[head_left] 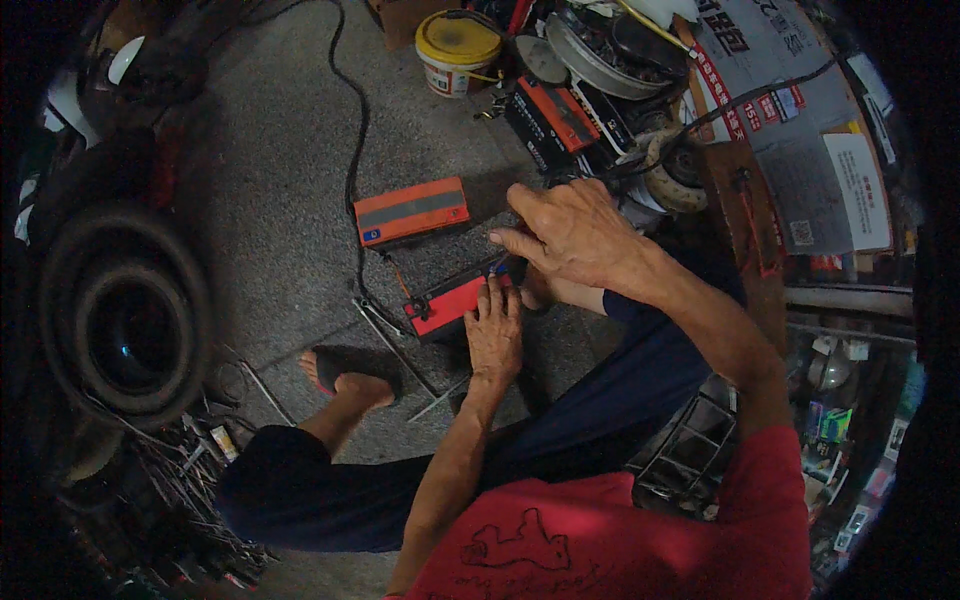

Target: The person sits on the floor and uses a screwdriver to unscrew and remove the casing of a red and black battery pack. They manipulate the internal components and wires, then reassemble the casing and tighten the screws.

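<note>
The battery under the left hand is red with black sides. The battery beyond it is orange with a grey stripe. The bucket is white with a yellow lid.

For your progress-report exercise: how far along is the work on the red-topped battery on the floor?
Done: the red-topped black battery sits out on the floor. In hand: left hand steadies it while right hand works at its far end. Left: the orange-topped battery beside it lies untouched.

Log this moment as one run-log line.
left hand: pressing on red-topped battery | right hand: fingertips at its far end | second orange battery: on floor beyond | grip contents: unclear
</note>
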`<act>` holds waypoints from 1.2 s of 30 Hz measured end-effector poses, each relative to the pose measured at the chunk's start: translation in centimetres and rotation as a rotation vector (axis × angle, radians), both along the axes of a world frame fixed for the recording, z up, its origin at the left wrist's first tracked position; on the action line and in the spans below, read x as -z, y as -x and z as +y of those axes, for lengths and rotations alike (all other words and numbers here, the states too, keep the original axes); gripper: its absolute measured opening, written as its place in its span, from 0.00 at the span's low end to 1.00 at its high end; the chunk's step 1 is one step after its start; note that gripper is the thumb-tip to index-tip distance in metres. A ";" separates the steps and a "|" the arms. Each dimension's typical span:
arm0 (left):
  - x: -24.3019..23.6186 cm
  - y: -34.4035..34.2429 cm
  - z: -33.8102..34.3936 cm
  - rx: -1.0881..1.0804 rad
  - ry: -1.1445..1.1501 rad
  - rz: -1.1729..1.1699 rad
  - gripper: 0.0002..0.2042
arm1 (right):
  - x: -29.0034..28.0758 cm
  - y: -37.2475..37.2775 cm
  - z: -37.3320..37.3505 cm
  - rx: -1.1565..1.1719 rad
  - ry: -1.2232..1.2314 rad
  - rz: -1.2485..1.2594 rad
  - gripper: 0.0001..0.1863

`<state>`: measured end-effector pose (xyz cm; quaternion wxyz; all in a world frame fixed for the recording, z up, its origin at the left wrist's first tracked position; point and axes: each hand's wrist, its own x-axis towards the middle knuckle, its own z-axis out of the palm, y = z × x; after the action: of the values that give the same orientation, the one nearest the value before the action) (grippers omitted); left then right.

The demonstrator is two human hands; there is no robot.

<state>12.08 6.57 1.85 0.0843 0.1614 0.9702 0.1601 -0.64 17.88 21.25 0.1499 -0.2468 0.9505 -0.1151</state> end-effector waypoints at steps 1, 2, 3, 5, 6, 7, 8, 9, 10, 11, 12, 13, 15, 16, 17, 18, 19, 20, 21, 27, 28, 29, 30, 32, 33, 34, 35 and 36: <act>0.1 0.0 -0.1 -0.001 -0.003 0.007 0.34 | -0.2 0.0 0.0 0.008 0.017 -0.019 0.19; 0.2 -0.1 0.0 -0.002 -0.007 0.013 0.33 | 0.3 -0.1 0.2 -0.034 0.086 0.095 0.18; 0.4 -0.1 0.1 -0.004 -0.011 0.019 0.33 | 1.1 -0.3 0.5 -0.077 0.154 0.211 0.18; 0.2 -0.1 0.1 -0.001 -0.004 0.010 0.32 | 1.6 -0.4 0.7 -0.108 0.205 0.278 0.18; -0.2 0.0 0.2 0.004 0.007 -0.005 0.32 | 1.4 -0.3 0.7 -0.095 0.190 0.230 0.18; -0.4 0.1 0.3 0.008 0.018 -0.019 0.32 | 1.1 -0.3 0.6 -0.082 0.174 0.182 0.19; -0.3 0.1 0.2 0.009 0.025 -0.020 0.32 | 0.7 -0.2 0.3 -0.038 0.137 0.116 0.19; -0.2 0.2 0.2 0.009 0.031 -0.020 0.32 | 0.3 -0.2 0.0 0.005 0.099 0.050 0.19; -0.2 0.2 0.2 0.010 0.037 -0.021 0.32 | -0.1 -0.1 -0.2 0.049 0.061 -0.016 0.20; -0.2 0.1 0.2 0.009 0.030 -0.028 0.32 | -0.4 0.0 -0.4 0.052 0.025 -0.045 0.20; -0.2 0.1 0.2 0.008 0.023 -0.035 0.32 | -0.7 0.2 -0.5 0.056 -0.010 -0.074 0.20; -0.2 0.1 0.2 0.008 0.016 -0.042 0.32 | -0.9 0.3 -0.6 0.059 -0.046 -0.104 0.20; -0.1 0.1 0.1 0.006 0.008 -0.041 0.31 | 0.0 -0.2 -0.3 -0.017 0.055 0.065 0.20; -0.1 0.0 0.1 0.005 0.005 -0.041 0.31 | 0.4 -0.4 -0.2 -0.055 0.106 0.149 0.20; 0.0 0.0 0.1 0.004 0.008 -0.036 0.31 | 0.6 -0.4 0.0 -0.067 0.121 0.144 0.20; 0.1 0.0 0.1 0.002 0.011 -0.030 0.31 | 0.8 -0.3 0.1 -0.080 0.136 0.139 0.21; 0.1 0.0 0.1 0.000 0.015 -0.025 0.31 | 1.0 -0.2 0.2 -0.094 0.152 0.134 0.21; -0.1 0.1 0.2 0.005 0.013 -0.031 0.32 | 1.0 -0.3 0.2 -0.061 0.117 0.129 0.20; -0.4 0.2 0.2 0.010 0.012 -0.036 0.32 | 1.1 -0.5 0.1 -0.029 0.082 0.124 0.19; -0.2 0.2 0.1 0.008 0.019 -0.051 0.33 | 0.2 -0.3 -0.5 -0.032 0.046 0.025 0.21; -0.1 0.1 0.1 0.012 0.023 -0.050 0.34 | 0.3 -0.5 -0.5 -0.045 0.098 0.050 0.23; -0.2 0.1 0.1 0.011 0.027 -0.051 0.34 | 0.5 -0.4 -0.4 -0.073 0.138 0.036 0.23; -0.3 0.1 0.1 0.010 0.031 -0.052 0.35 | 0.8 -0.2 -0.3 -0.100 0.178 0.021 0.23; -0.2 0.1 0.2 0.009 0.025 -0.054 0.35 | 1.5 -0.4 -0.2 -0.122 0.196 0.067 0.23; 0.0 0.1 0.3 0.010 0.015 -0.054 0.36 | 1.8 -0.8 -0.4 -0.117 0.173 0.127 0.23; 0.1 0.0 0.4 0.011 0.005 -0.055 0.36 | 1.9 -1.1 -0.5 -0.112 0.151 0.187 0.23; 0.1 0.0 0.3 0.009 0.007 -0.057 0.36 | 1.7 -1.0 -0.7 -0.092 0.133 0.161 0.23; 0.0 0.0 0.2 0.008 0.008 -0.059 0.36 | 1.2 -0.8 -0.9 -0.073 0.115 0.136 0.23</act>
<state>12.07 6.81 1.84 0.1143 0.1602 0.9672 0.1604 0.20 16.98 20.06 0.0745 -0.2966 0.9407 -0.1470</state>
